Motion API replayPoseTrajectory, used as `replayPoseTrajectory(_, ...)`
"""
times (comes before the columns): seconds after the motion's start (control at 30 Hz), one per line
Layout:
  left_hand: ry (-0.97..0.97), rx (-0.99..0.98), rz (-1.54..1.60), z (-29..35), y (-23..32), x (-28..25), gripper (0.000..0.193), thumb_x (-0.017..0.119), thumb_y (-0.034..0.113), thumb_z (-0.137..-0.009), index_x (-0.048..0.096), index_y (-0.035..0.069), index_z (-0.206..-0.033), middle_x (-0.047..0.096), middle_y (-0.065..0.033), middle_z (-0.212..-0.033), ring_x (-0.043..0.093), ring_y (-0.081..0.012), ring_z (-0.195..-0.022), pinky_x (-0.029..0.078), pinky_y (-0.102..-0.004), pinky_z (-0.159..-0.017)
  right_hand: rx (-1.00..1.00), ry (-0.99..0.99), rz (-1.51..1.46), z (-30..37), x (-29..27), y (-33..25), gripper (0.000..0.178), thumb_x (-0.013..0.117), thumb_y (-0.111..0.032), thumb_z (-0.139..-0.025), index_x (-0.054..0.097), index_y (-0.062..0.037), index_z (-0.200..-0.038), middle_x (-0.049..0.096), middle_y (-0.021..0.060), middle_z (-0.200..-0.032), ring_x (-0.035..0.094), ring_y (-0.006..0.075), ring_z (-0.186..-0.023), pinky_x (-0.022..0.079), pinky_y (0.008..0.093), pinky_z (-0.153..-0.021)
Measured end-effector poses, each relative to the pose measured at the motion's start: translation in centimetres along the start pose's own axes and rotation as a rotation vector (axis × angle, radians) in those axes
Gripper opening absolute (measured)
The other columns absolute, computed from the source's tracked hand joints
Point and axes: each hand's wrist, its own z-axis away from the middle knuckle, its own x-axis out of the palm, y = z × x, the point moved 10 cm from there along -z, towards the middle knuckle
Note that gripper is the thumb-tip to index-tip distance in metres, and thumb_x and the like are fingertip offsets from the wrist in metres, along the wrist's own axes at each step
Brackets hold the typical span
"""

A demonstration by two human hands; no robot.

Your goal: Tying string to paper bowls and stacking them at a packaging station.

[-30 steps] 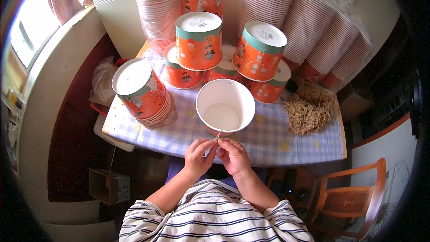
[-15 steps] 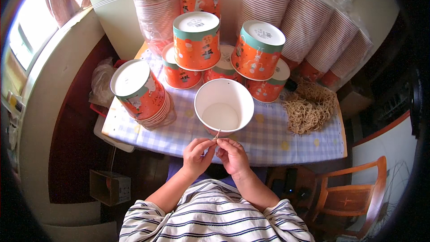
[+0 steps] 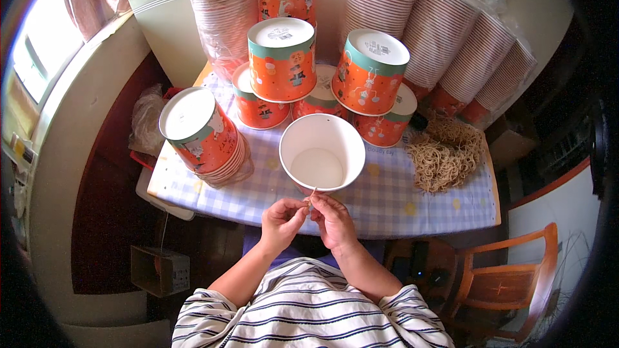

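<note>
An open paper bucket (image 3: 292, 140), white inside, stands upright near the front edge of the table. A thin tan string (image 3: 314, 191) runs over its near rim toward my fingers. My left hand (image 3: 280, 224) pinches the string with thumb and index finger, just in front of the rim. Beside it, my right hand (image 3: 334, 220) is closed on the same string, its fingertips close to the left ones. Whether the string is knotted is too small to tell. A tangled pile of tan strings (image 3: 446, 162) lies on the right of the table.
Upside-down orange and green buckets (image 3: 282, 64) are stacked behind the open one. Another nested stack (image 3: 200, 132) stands at left. Plastic-wrapped bucket stacks (image 3: 432, 32) line the back. A blue checked cloth (image 3: 258, 174) covers the table. A wooden chair (image 3: 503, 283) is at lower right.
My hands have shifted slightly at the string, the right fingertips rising a little toward the rim. The bucket stays in place.
</note>
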Motion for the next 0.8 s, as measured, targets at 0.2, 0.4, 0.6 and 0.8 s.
replayPoseTrajectory(0.2, 0.050, -0.020, 0.019, -0.3, -0.7, -0.9, 0.004, 0.062, 0.001, -0.083, 0.059, -0.001, -0.086, 0.064, -0.0044, -0.079, 0.057, -0.0071, -0.070, 0.045, -0.0198, -0.061, -0.053, 0.012, -0.014, -0.4, -1.4, 0.0, 0.011, 0.062, -0.013, -0.083, 0.066, -0.0083, -0.092, 0.065, -0.0005, -0.083, 0.049, 0.0043, -0.063, 0.040, 0.0190, -0.060)
replayPoseTrajectory(0.4, 0.038, -0.093, 0.032, -0.7, -1.1, -0.9, 0.008, 0.061, 0.003, -0.085, 0.059, -0.003, -0.089, 0.064, -0.0047, -0.081, 0.059, -0.0076, -0.074, 0.047, -0.0198, -0.066, -0.122, 0.069, 0.123, 0.0, -1.4, -1.2, 0.013, 0.065, -0.018, -0.082, 0.065, -0.0068, -0.089, 0.061, -0.0035, -0.078, 0.048, 0.0040, -0.066, 0.038, 0.0204, -0.061)
replayPoseTrajectory(0.6, 0.029, -0.185, 0.154, -0.8, -2.4, -0.7, 0.009, 0.062, 0.005, -0.084, 0.059, -0.001, -0.089, 0.064, -0.0043, -0.079, 0.055, -0.0050, -0.067, 0.042, -0.0175, -0.058, -0.296, 0.063, 0.284, 0.6, -1.1, -3.1, 0.008, 0.061, -0.009, -0.086, 0.062, -0.0035, -0.091, 0.061, -0.0027, -0.083, 0.051, 0.0030, -0.071, 0.042, 0.0184, -0.064)
replayPoseTrajectory(0.8, 0.028, -0.204, 0.226, -0.9, -2.5, -0.5, 0.009, 0.063, 0.007, -0.084, 0.059, 0.000, -0.089, 0.064, -0.0037, -0.077, 0.051, -0.0036, -0.062, 0.038, -0.0168, -0.054, -0.316, 0.057, 0.303, 0.7, -1.0, -3.5, 0.008, 0.060, -0.006, -0.086, 0.060, -0.0025, -0.093, 0.061, -0.0017, -0.085, 0.052, 0.0033, -0.073, 0.043, 0.0182, -0.067)
